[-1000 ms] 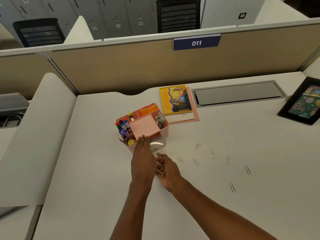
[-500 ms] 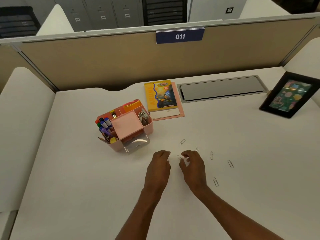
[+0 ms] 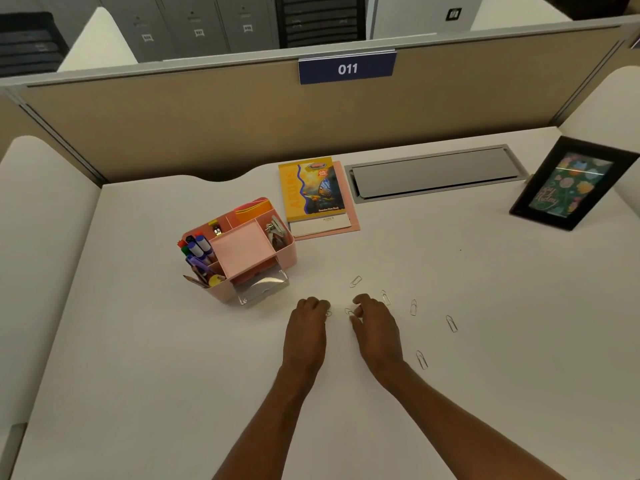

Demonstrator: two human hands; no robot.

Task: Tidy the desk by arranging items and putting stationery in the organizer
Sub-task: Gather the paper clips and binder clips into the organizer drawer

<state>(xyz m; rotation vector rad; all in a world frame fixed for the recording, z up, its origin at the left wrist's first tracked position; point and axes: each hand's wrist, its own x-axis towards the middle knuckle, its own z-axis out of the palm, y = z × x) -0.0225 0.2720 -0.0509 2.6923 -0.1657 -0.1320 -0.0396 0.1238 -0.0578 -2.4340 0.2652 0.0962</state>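
Note:
A pink organizer (image 3: 287, 252) stands left of centre on the white desk (image 3: 138, 341); its clear drawer (image 3: 263, 289) is pulled out toward me. Several loose paper clips lie to its right, among them one (image 3: 355, 281) just beyond my hands and others (image 3: 413, 307) (image 3: 451, 323) further right. My left hand (image 3: 306, 327) has its fingers curled down onto a paper clip (image 3: 328, 313) that peeks out at the fingertips. My right hand (image 3: 375, 323) pinches another paper clip (image 3: 349, 311) between thumb and fingers. The two hands lie close together, in front of the drawer.
Markers and pencils (image 3: 197, 251) fill the organizer's left side. A yellow notebook (image 3: 311, 188) lies on a pink folder behind it. A grey cable hatch (image 3: 433, 173) and a black picture frame (image 3: 571, 183) sit at the back right. A beige partition (image 3: 242, 126) closes the far edge.
My left hand left the organizer's drawer and came down to the desk. Both hands moved right to the nearest paper clips and curled their fingers onto them.

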